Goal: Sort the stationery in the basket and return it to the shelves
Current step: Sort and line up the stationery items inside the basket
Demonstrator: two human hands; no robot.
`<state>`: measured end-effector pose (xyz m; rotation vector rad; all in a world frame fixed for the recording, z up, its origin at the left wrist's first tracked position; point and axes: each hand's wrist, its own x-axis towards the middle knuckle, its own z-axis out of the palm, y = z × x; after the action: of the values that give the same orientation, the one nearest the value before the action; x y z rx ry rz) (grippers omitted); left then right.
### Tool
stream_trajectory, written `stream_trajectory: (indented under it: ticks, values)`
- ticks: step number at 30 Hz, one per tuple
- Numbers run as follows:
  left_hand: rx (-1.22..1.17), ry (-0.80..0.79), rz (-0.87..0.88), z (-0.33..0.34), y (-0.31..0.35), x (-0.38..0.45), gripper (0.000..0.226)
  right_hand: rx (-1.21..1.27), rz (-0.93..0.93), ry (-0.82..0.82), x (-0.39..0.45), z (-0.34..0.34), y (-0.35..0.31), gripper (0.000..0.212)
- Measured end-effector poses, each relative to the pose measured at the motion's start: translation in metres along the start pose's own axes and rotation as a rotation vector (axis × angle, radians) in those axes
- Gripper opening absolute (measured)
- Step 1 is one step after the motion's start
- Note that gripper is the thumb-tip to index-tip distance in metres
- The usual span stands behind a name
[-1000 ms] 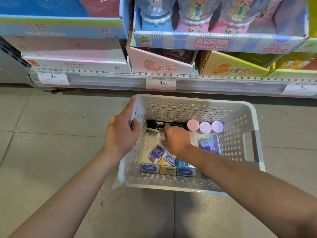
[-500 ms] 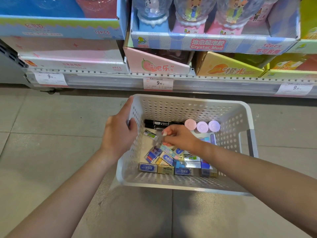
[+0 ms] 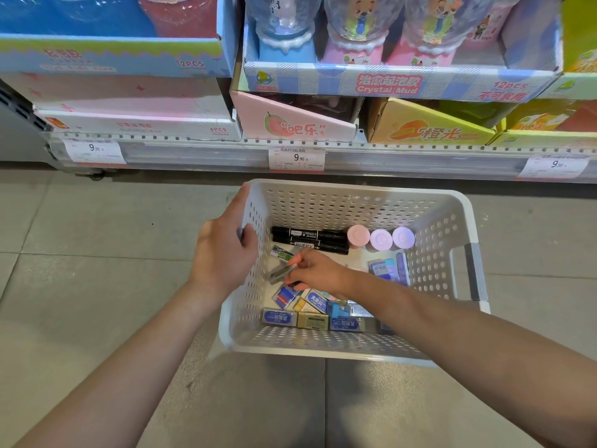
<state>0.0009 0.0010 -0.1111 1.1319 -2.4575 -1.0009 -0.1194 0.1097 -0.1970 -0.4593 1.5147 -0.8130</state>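
Note:
A white perforated basket is held above the tiled floor in front of the shelf. My left hand grips its left rim. My right hand is inside it and pinches a small grey-green packet lifted a little off the bottom. Along the far wall lie black markers and three round pastel caps. Several boxed erasers are piled at the near side, partly hidden by my right forearm.
The store shelf edge with price tags runs just beyond the basket. On it stand display boxes: a pink one, an orange one and a blue Crystal Mud tray. Grey floor tiles spread left and below.
My right hand has come up from the eraser pile and shifted left with a small packet pinched in its fingers. The view has tilted slightly upward.

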Motion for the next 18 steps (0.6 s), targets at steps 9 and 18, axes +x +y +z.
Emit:
stream_trajectory:
  ticks: [9,18]
  values:
    - [0.009,0.006,0.015,0.000,0.001,0.002,0.062,-0.142,-0.031,0.075,0.012,-0.003,-0.003,0.022]
    - [0.030,-0.005,0.009,0.000,-0.002,0.002,0.062,-0.258,-0.228,0.334,0.013,-0.011,-0.005,0.025]
